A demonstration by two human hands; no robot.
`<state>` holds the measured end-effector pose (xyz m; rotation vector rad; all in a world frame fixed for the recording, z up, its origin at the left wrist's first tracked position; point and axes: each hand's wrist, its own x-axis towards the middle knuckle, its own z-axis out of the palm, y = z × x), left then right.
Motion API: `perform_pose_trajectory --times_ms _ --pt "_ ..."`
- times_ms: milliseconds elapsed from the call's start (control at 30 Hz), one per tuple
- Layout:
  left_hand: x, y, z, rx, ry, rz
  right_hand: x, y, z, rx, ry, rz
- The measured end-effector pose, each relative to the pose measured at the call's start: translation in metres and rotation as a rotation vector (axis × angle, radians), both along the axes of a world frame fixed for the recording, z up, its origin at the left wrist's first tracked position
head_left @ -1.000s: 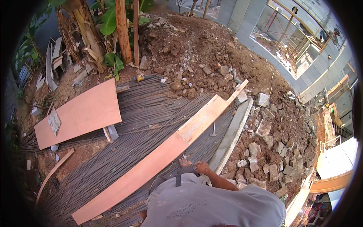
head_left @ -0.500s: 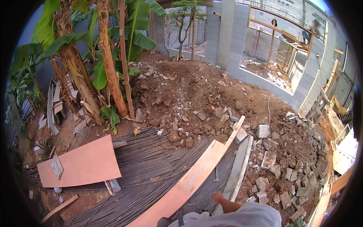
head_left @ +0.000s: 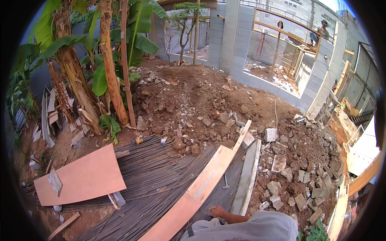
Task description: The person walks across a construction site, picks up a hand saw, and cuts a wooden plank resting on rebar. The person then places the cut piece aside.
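Note:
My right hand (head_left: 218, 211) is low in the picture, its fingers curled, beside my dark-clad knee. Nothing shows in it. My left hand is out of view. Next to the right hand runs a long, pink-faced wooden board (head_left: 187, 205), lying across a wide bed of thin steel bars (head_left: 152, 176). A lighter, narrower strip of wood sticks out from its far end. A hammer (head_left: 226, 181) lies on the bars just beyond the hand, apart from it. On the right side of the hammer lies a grey, weathered plank (head_left: 246, 176).
A wide pink panel (head_left: 82, 174) lies at left. Behind the bars is a yellow-and-black tool (head_left: 141, 140). Rubble (head_left: 307, 176) covers the right slope. Banana plants (head_left: 106, 60) stand at far left. A person (head_left: 323, 30) is up by the block wall (head_left: 277, 86).
My right hand has moved left toward my knee. The whole scene has shifted a little to the left in the view. The hammer and boards have stayed put.

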<state>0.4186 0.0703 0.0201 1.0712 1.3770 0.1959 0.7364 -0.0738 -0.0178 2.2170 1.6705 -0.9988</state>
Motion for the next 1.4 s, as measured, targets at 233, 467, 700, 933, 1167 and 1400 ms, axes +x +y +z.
perform_pose_trajectory --times_ms 233,467,700,933,1167,1400 --pt "-0.036 0.008 -0.018 -0.036 0.007 0.053 -0.038 -0.026 0.032 0.08 0.37 -0.902" --pt "-0.086 0.0 -0.04 -0.064 0.047 0.123 -0.047 -0.06 -0.008 0.012 0.354 -0.876" --pt "-0.143 -0.033 -0.048 -0.01 0.076 0.358 -0.042 -0.067 -0.006 0.066 0.47 -0.957" --pt "-0.154 -0.055 -0.068 0.127 0.146 0.198 -0.038 -0.081 0.001 0.257 0.741 -1.214" --pt "-0.167 -0.087 -0.09 0.188 0.407 0.267 -0.03 -0.077 0.013 0.16 0.734 -1.235" --pt "-0.14 -0.112 -0.074 0.146 0.441 0.354 -0.004 -0.039 0.01 0.14 0.833 -1.146"
